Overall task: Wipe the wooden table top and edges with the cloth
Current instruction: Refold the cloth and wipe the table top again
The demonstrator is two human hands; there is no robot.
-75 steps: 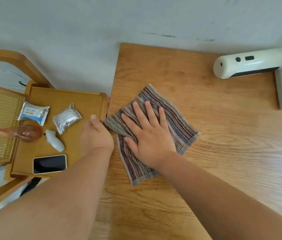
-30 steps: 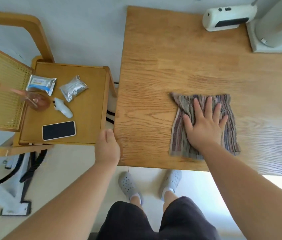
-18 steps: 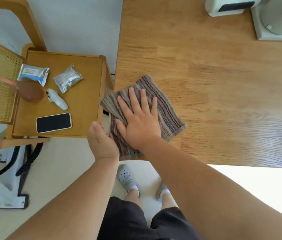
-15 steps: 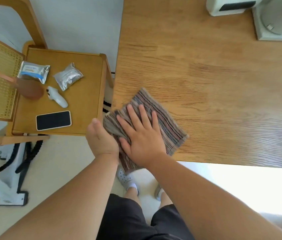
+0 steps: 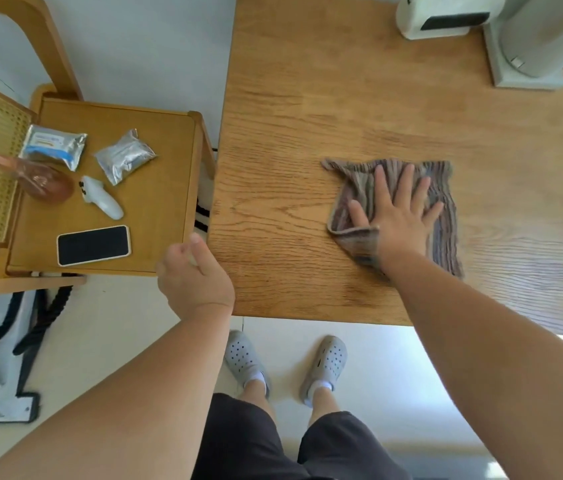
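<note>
1. The cloth is the thing to look at here: striped, brownish, lying on the wooden tabletop, toward its near edge and well right of its left edge.
2. The right hand is flat on top of the cloth, palm down, fingers spread wide and pointing away from the person. It's pressing, not gripping.
3. The cloth's near-left corner is folded over right beside the thumb, and the far-left corner sticks out in a little point.
4. The left hand sits left of the cloth, at the tabletop's near-left corner. Its fingers are curled in loosely with the thumb up. I honestly can't tell whether it's gripping the edge or just resting against it.
5. Further left of the cloth, past the gap, there's a small side table with a phone lying face up, two foil packets, a white gadget and a brownish spoon-like thing.
6. Behind the cloth, at the far right of the tabletop, stand a white appliance and a grey base, both well apart from the cloth.
7. Below the tabletop's near edge you can see the person's grey clogs and dark shorts.
</note>
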